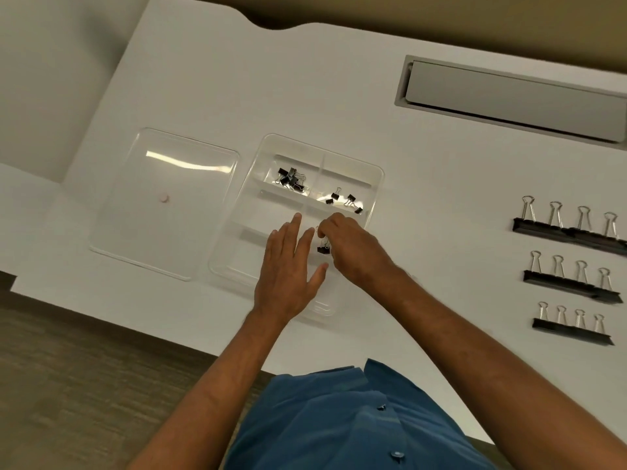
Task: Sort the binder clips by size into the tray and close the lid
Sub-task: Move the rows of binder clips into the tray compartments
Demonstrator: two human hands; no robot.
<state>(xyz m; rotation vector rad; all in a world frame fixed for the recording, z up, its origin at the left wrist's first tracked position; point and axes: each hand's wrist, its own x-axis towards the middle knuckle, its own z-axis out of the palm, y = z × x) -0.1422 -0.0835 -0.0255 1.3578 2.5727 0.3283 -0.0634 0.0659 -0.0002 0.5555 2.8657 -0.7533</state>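
A clear divided tray lies in the middle of the white table. Its far left compartment holds several small black binder clips; the compartment to the right holds three smaller clips. My right hand pinches a black binder clip by its wire handles over a near compartment. My left hand lies flat over the tray with fingers straight, just left of that clip. The clear lid rests flat on the table left of the tray.
Three rows of larger binder clips stand at the right: the biggest farthest, a middle row, a smaller row nearest. A grey recessed cable flap sits at the far right. The table's near edge runs below my arms.
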